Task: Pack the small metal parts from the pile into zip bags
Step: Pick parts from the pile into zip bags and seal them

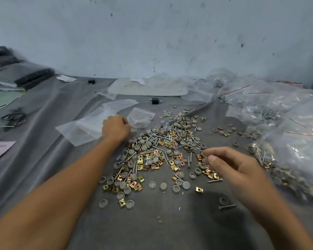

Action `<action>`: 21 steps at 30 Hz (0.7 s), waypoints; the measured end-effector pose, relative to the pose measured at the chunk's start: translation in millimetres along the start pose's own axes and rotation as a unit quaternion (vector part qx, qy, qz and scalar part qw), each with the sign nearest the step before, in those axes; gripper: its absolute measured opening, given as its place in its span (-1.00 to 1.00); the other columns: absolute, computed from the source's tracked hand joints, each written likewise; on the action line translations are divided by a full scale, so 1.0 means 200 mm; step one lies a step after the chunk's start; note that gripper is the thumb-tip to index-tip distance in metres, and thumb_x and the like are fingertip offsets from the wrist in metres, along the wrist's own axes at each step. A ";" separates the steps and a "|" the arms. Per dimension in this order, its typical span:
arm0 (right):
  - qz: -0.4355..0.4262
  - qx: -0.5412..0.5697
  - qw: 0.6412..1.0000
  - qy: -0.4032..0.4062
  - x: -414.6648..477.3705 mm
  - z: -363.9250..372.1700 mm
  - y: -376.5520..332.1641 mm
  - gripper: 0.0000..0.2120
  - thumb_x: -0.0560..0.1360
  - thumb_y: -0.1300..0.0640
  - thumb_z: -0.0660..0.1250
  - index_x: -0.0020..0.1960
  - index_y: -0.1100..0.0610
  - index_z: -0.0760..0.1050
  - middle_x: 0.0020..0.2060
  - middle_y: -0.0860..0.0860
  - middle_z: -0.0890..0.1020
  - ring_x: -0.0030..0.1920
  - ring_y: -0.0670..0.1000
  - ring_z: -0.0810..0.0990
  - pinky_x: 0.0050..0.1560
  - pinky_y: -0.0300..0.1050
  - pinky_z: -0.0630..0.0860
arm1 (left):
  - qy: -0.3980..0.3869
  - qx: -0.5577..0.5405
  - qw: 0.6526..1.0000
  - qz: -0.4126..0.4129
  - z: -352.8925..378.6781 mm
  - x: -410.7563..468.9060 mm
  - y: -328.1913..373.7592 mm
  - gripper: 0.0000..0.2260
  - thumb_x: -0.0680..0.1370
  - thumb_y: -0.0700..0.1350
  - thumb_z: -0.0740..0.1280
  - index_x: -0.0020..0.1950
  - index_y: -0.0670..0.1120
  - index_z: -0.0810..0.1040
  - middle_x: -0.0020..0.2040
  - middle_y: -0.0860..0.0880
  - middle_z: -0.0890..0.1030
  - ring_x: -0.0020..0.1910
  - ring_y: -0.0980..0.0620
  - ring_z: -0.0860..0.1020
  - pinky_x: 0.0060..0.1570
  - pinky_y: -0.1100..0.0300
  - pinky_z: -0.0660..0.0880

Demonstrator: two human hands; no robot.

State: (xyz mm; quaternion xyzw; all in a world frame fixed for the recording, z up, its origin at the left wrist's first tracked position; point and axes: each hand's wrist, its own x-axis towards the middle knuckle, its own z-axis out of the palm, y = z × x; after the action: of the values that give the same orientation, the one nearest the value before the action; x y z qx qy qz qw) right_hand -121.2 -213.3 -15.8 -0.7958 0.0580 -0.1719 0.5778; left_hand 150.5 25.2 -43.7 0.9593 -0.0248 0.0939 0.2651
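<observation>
A pile of small parts (163,152) lies on the grey cloth: gold clips, grey round caps and silver screws. My left hand (115,128) is at the pile's far left edge and pinches the mouth of a small clear zip bag (141,117) that lies flat there. My right hand (229,166) hovers over the pile's right side, thumb and fingers pinched together around a small grey part. More empty zip bags (90,126) lie left of the left hand.
Filled clear bags of parts (282,134) are heaped along the right. Loose plastic sheets (152,85) lie at the back by the wall. A small black block (154,101) sits behind the pile. Dark foam and papers (16,76) are at far left. A loose screw (227,206) lies nearby.
</observation>
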 end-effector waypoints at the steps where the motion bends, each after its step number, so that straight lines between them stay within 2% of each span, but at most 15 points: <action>1: 0.001 -0.006 1.000 -0.007 0.00 0.00 0.00 -0.78 0.57 0.11 0.39 -0.01 -0.23 0.67 -0.12 0.01 0.74 -0.02 0.09 0.67 0.08 0.06 0.59 | 0.026 -0.013 0.999 0.015 -0.02 0.00 0.00 -0.89 0.61 -0.15 0.35 0.07 -0.12 0.65 0.08 -0.12 0.66 0.08 -0.12 0.59 0.11 -0.06 0.57; 4: 0.004 -0.013 1.000 -0.020 0.00 0.00 -0.01 -0.79 0.58 0.08 0.39 0.00 -0.25 0.66 -0.12 -0.05 0.74 -0.03 0.03 0.68 0.08 0.00 0.59 | 0.060 -0.022 0.993 0.101 -0.11 -0.04 0.03 -0.89 0.61 -0.20 0.32 0.11 -0.08 0.59 0.06 -0.05 0.66 -0.05 0.01 0.58 -0.12 0.17 0.48; 8: 0.020 -0.012 1.000 -0.020 0.00 0.01 -0.01 -0.87 0.57 0.07 0.39 0.03 -0.12 0.68 -0.11 -0.02 0.74 0.00 0.06 0.70 0.15 0.14 0.60 | 0.089 -0.057 0.978 0.182 -0.26 -0.19 0.12 -0.85 0.60 -0.20 0.33 0.00 0.07 0.51 -0.13 0.17 0.58 -0.22 0.26 0.51 -0.32 0.46 0.36; 10: 0.018 -0.019 1.000 -0.012 -0.01 0.01 -0.01 -0.88 0.58 0.10 0.40 0.03 -0.08 0.68 -0.12 -0.08 0.74 -0.04 -0.04 0.69 0.05 -0.02 0.60 | 0.092 -0.098 0.970 0.204 -0.32 -0.30 0.16 -0.84 0.61 -0.19 0.32 0.02 0.09 0.51 -0.11 0.19 0.56 -0.18 0.28 0.52 -0.32 0.50 0.37; 13: 0.015 -0.010 1.000 0.017 0.00 0.02 -0.02 -0.86 0.57 0.13 0.41 0.06 -0.08 0.66 -0.09 -0.17 0.72 -0.07 -0.13 0.67 -0.07 -0.26 0.53 | 0.062 -0.208 0.949 0.230 -0.43 -0.47 0.22 -0.83 0.63 -0.15 0.33 0.07 0.15 0.54 -0.05 0.20 0.60 -0.12 0.26 0.57 -0.22 0.48 0.42; 16: 0.021 0.007 0.998 0.057 0.01 0.04 -0.02 -0.79 0.57 0.10 0.42 0.17 -0.12 0.60 0.02 -0.19 0.68 0.03 -0.18 0.64 -0.01 -0.30 0.56 | -0.002 -0.339 0.909 0.243 -0.51 -0.63 0.23 -0.85 0.63 -0.14 0.35 0.08 0.13 0.58 -0.05 0.11 0.64 -0.09 0.11 0.63 -0.14 0.32 0.56; 18: 0.031 0.028 0.998 0.055 0.02 0.06 -0.04 -0.66 0.54 0.00 0.43 0.29 -0.16 0.51 0.14 -0.24 0.62 0.13 -0.27 0.60 0.06 -0.33 0.54 | -0.041 -0.407 0.883 0.231 -0.52 -0.71 0.22 -0.86 0.62 -0.19 0.36 0.08 0.05 0.61 -0.08 0.00 0.67 -0.13 0.02 0.66 -0.14 0.21 0.61; 20: 0.055 0.112 0.992 0.033 0.03 0.09 -0.06 -0.58 0.48 -0.07 0.42 0.33 -0.07 0.52 0.17 -0.16 0.65 0.16 -0.21 0.63 0.13 -0.21 0.57 | -0.074 -0.451 0.865 0.206 -0.50 -0.77 0.20 -0.80 0.61 -0.28 0.35 0.05 0.03 0.62 -0.16 -0.04 0.67 -0.18 -0.03 0.64 -0.14 0.12 0.63; 21: 0.062 0.157 0.985 0.019 0.03 0.09 -0.06 -0.62 0.50 -0.04 0.40 0.28 0.02 0.58 0.14 -0.07 0.69 0.11 -0.10 0.67 0.11 -0.10 0.61 | -0.085 -0.463 0.861 0.190 -0.48 -0.79 0.19 -0.75 0.60 -0.32 0.34 0.03 0.05 0.63 -0.19 -0.03 0.66 -0.20 -0.03 0.63 -0.14 0.08 0.62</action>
State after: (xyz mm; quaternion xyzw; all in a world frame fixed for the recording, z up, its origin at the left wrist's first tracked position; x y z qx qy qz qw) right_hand -111.0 -194.0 -8.7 -0.6863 0.0909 -0.1579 0.7042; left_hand -23.5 42.1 25.9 0.7070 -0.2699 0.0379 0.6526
